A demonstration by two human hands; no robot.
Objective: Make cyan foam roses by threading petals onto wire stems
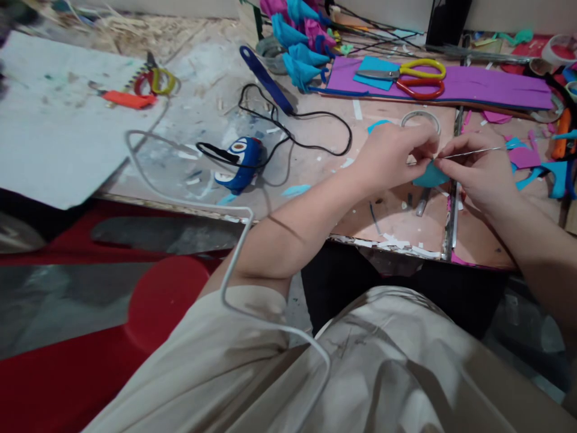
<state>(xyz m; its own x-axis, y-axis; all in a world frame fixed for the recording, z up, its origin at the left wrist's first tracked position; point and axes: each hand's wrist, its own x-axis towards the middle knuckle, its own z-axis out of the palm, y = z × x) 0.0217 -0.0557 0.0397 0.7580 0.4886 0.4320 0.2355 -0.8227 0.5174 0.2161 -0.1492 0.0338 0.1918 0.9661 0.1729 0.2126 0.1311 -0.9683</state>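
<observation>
Wire [490, 150], thin and pale, is held above the front part of the worktop [351, 218], its free end passing rightward across the fingers. It is pinched by the right hand [480, 174], whose grip is closed on it between thumb and forefinger. The grip of the left hand [396, 150] is also closed, about the wire beside a blue piece [430, 175]; the exact contact is partly hidden by the fingertips. The blue piece is seen hanging just below both thumbs.

Just behind the hands, a tape roll [420, 112] is laid flat. Farther back, a purple sheet [487, 84] is topped by a small blue square [381, 84] and by scissors [399, 73] with one yellow and one red handle. Pink and blue folded flowers [304, 60] are clustered to its left. To the right of the hands, pink scraps [525, 157] and blue scraps [556, 177] are scattered.

Well to the left, a blue-and-white cartoon-faced object [246, 165] is set near a looped black cord [322, 113]. A large white sheet [67, 132] is partly covered by an orange-handled tool [128, 99].
</observation>
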